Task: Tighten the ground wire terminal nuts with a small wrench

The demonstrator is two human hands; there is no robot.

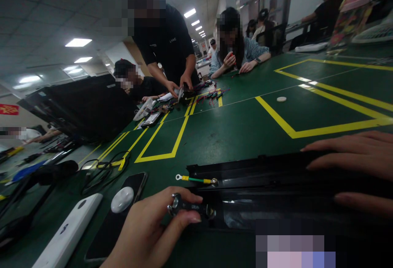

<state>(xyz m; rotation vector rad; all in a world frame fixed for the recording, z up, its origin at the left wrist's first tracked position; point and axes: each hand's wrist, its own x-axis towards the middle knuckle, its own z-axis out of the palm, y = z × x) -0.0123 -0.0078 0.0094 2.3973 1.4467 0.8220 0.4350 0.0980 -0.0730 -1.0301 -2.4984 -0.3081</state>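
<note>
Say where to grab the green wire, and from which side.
Probably pinch the green wire at its left yellow sleeve, coming from the left: that end's ring juts past the black case, while a bolt seems to hold the other.

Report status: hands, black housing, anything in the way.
Left hand holding small black tool. Right hand open at black housing. Possible snag: green-yellow wire near left hand.

Single head-worn view, facing forward and down across the green table (229,132), the frame tilted; left hand (153,223) and right hand (360,157) appear close in the foreground, a standing co-worker (167,38) beyond, the ceiling (39,30) above.
</note>
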